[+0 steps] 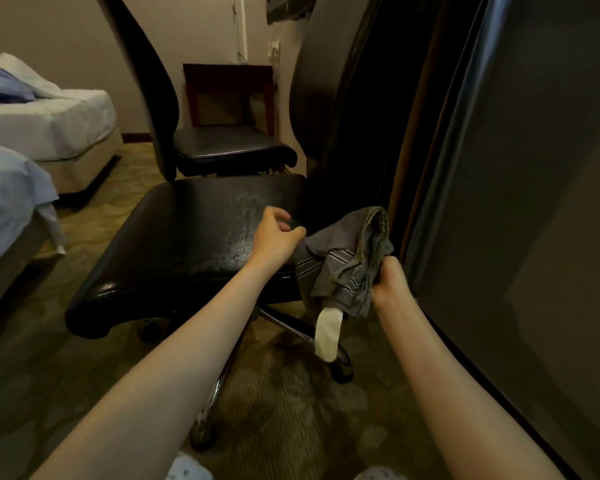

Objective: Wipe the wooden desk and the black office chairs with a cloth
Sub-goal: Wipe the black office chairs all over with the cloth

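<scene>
A black office chair seat [174, 251] fills the middle of the view, its leather showing damp streaks. A second black chair [232, 147] stands behind it. My right hand [392, 282] grips a grey striped cloth [350, 258] beside the seat's right edge; a white tag hangs from the cloth. My left hand [278, 237] hovers over the right part of the seat with fingers loosely curled, its thumb touching the cloth's near corner. The wooden desk's dark side [361, 116] rises at the right.
Two beds with white and blue linen [42, 123] stand at the left. A small wooden table [229, 91] sits against the back wall. A dark curtain or panel [520, 202] fills the right side. Chair legs with castors [205, 431] spread over patterned carpet.
</scene>
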`<state>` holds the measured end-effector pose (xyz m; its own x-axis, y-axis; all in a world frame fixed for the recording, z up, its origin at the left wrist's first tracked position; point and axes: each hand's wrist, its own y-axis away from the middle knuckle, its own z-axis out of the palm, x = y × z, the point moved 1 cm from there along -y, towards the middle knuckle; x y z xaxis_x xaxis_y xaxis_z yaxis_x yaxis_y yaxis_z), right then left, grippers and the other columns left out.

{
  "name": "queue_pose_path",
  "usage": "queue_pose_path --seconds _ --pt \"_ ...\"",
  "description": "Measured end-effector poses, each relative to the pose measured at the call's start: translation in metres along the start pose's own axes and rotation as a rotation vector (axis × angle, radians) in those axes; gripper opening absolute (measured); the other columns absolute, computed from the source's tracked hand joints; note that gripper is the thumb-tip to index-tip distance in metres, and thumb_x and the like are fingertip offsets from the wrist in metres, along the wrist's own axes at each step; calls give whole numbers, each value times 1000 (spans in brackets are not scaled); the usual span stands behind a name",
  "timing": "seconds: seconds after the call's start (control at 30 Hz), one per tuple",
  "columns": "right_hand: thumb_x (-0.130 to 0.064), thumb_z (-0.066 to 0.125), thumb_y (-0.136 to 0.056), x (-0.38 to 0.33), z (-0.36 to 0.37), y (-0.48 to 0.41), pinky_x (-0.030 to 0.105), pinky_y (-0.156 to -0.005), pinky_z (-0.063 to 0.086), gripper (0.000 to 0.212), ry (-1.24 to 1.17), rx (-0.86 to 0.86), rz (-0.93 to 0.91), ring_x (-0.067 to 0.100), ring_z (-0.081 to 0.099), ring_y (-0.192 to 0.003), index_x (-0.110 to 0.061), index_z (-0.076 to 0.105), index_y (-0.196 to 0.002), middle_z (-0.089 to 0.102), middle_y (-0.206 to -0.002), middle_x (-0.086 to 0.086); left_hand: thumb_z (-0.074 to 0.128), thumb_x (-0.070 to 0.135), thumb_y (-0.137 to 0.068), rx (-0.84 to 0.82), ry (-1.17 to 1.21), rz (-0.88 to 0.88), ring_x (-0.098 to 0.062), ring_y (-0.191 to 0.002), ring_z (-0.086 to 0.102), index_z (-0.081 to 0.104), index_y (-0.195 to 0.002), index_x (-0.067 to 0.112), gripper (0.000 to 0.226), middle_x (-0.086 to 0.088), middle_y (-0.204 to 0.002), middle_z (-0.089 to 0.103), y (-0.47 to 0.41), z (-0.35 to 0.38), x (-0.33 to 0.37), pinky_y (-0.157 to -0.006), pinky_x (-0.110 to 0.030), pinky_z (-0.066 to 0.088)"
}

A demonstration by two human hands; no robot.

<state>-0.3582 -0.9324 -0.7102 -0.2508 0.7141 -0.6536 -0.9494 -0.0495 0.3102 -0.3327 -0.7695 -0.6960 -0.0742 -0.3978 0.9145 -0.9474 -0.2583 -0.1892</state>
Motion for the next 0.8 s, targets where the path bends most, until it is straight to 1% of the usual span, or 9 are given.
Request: queue_pose_path --seconds 0.03,0.1,0.17,0.23,0.37,0.47,0.6,0.73,0.8 --pt "-24 34 -102 0 1 1 35 -69 47 31 -22 -11 12 24 55 -78 -8 57 -88 58 -89 11 65 23 -85 9 -22 107 -16 -82 53 47 -100 19 24 4 -84 51 3 1 6 -71 -27 39" --pt "-26 34 -102 -1 3 3 38 -78 47 33 -54 -45 15 27 56 -82 -7 57 -90 58 -94 14 65 35 -85 -183 -74 191 -12 -80 52 52 -105 19 30 3 -86 54 9 10 20 -69 -26 39" --pt "-25 33 -102 0 8 9 41 -90 42 34 -80 -80 2 34 56 -98 -5 57 -89 60 -102 16 62 62 -75 -427 -176 137 -17 -102 53 47 -124 20 66 -2 -112 53 14 25 28 -85 -28 44" --pt "-24 34 -102 1 13 13 43 -96 38 32 -152 -120 -12 35 49 -119 -4 57 -90 58 -114 15 63 75 -62 -474 -165 60 -24 -115 51 43 -129 24 87 -3 -126 50 17 32 35 -97 -40 45" --pt "-9 31 -101 -1 14 8 42 -95 42 30 -84 -102 -51 34 48 -123 1 54 -118 59 -110 17 79 35 -71 -426 79 -4 -20 -102 58 48 -114 23 54 -1 -111 58 14 30 38 -90 -39 50" --pt "0 31 -99 -6 17 10 40 -90 46 35 127 -39 -178 31 57 -105 -1 47 -129 60 -107 14 77 18 -75 -427 267 -103 -23 -95 61 50 -113 19 46 -5 -103 60 13 26 28 -81 -38 53" --pt "-22 64 -86 5 0 11 37 -93 47 40 544 253 -476 20 56 -104 -16 50 -123 58 -114 3 72 11 -80 -384 447 -194 -26 -93 62 51 -114 16 40 -11 -105 61 11 21 23 -75 -37 54" --pt "-55 63 -75 19 -7 14 51 -100 43 67 232 -39 52 35 56 -113 -10 52 -123 57 -125 17 66 12 -85 -453 533 -265 -26 -91 62 46 -125 11 45 -12 -104 61 7 12 29 -73 -38 53" --pt "-58 61 -73 12 -9 16 51 -100 42 74 150 -178 153 39 54 -115 -4 54 -124 60 -122 20 68 13 -84 -427 484 -241 -29 -97 61 45 -126 11 48 -12 -107 60 4 12 26 -80 -42 53"
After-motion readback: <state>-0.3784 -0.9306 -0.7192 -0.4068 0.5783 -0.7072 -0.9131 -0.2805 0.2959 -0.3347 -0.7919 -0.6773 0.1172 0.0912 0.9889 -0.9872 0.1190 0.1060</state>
